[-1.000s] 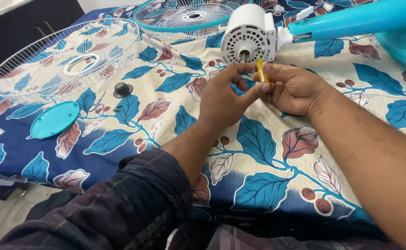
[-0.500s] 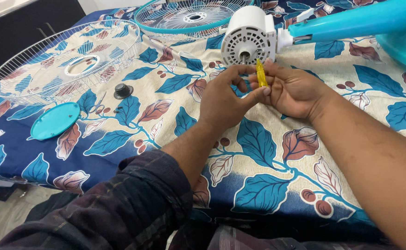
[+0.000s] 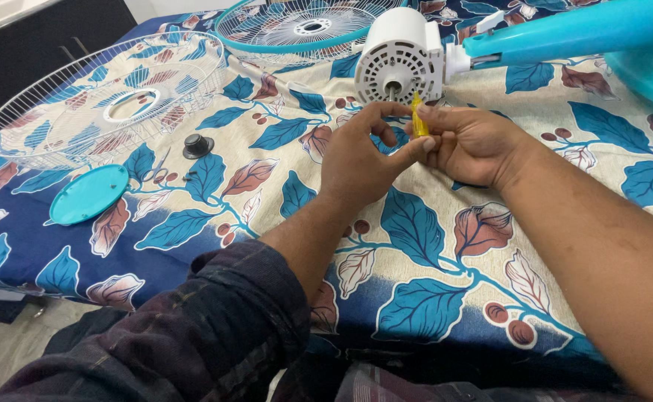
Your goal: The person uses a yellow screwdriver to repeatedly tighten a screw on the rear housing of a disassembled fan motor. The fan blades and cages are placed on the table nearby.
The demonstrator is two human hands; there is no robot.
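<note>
A white fan motor housing lies on its side on a leaf-patterned cloth, its short shaft facing me. It joins a turquoise stand running right. My right hand grips a small yellow tool upright just below the housing. My left hand is beside it, thumb and fingertips pinching at the tool's lower part. What lies between the fingers is hidden.
A white wire fan guard lies at the left, a turquoise-rimmed guard at the back. A round turquoise cap and a black knob rest on the cloth. The cloth's front edge drops off near me.
Both hands have shifted slightly up toward the motor housing with the yellow tool; the tool stands more upright. Nothing else on the cloth has moved.
</note>
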